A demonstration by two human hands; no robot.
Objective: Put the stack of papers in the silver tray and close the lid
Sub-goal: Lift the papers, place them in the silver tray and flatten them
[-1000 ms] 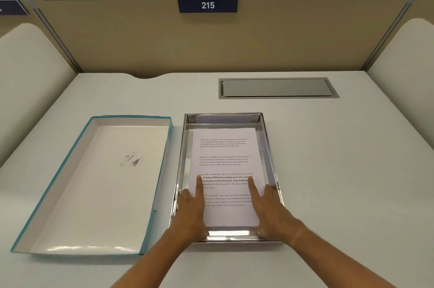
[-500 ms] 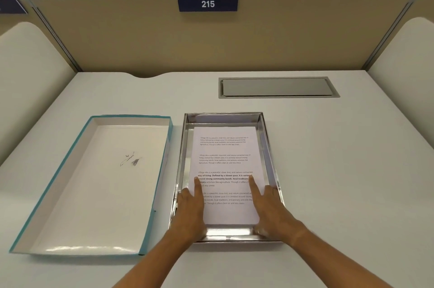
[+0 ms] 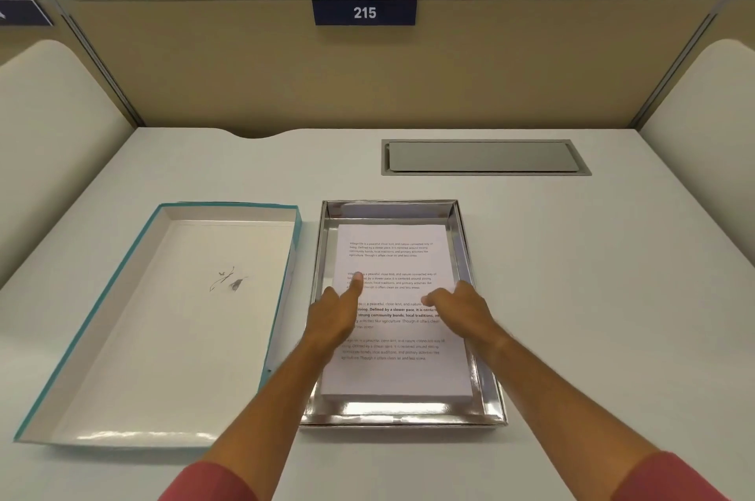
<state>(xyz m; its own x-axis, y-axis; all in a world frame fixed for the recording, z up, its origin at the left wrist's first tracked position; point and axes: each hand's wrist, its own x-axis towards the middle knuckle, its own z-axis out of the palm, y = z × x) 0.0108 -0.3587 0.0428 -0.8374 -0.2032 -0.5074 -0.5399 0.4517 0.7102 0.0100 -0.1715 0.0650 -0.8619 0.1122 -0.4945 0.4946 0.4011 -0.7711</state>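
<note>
Now your left hand [image 3: 333,314] and right hand [image 3: 459,306] rest, seemingly ungripping, on the white printed paper stack [image 3: 394,374] inside the shiny silver rectangular tray [image 3: 486,386]; the teal-edged lid [image 3: 163,316] lies beside it.

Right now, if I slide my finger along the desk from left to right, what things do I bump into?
Teal-edged lid → left hand → stack of papers in the silver tray → right hand.
</note>
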